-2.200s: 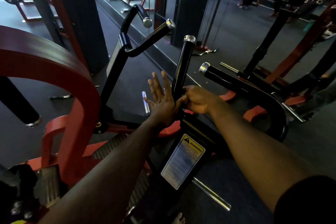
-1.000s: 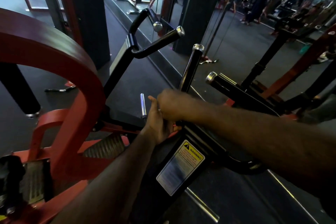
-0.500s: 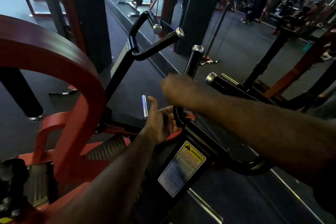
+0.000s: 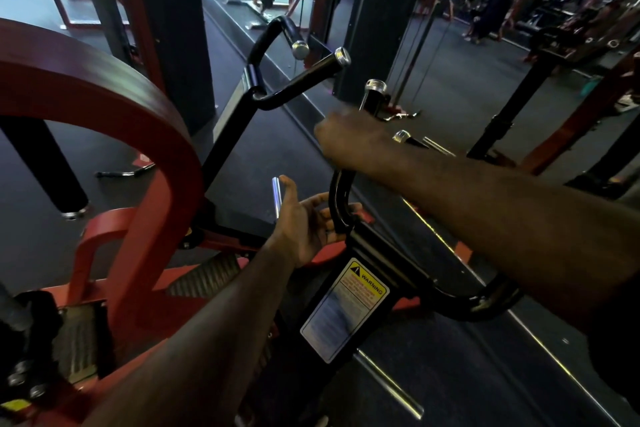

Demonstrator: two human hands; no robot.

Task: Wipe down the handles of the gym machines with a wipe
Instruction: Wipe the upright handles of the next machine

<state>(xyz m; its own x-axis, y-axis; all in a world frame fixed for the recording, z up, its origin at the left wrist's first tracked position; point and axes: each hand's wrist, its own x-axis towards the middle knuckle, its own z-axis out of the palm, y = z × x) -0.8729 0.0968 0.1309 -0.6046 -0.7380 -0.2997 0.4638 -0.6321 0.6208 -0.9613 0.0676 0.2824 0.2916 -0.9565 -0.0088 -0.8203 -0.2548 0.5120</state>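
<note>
Head view, entries as I read them from my station.

1. Upright black handle [image 4: 370,101], chrome cap on top, rising from a curved black bar at the machine's centre. This is the grip being worked on.
2. My right hand [image 4: 349,139], blurred, wrapped round the upper part of that handle just below the cap. The fingers curl about the bar. Whether a wipe sits inside the fist I cannot tell; none shows.
3. My left hand [image 4: 304,222], lower down, palm turned up, thumb raised, fingers relaxed and reaching to the bend of the same bar. They lie at or against the bar without closing round it.
4. The two hands are apart, one above the other along one bar.
5. Second black handle [image 4: 304,74] to the left, angled, chrome-capped, untouched.
6. Third chrome-capped handle [image 4: 403,137], mostly hidden behind my right forearm.
7. Warning label [image 4: 346,308], yellow and white, on the black column below the hands.
8. Red curved frame [image 4: 114,97] at the left of view.
9. Dark rubber floor [image 4: 263,163] under all of it.
</note>
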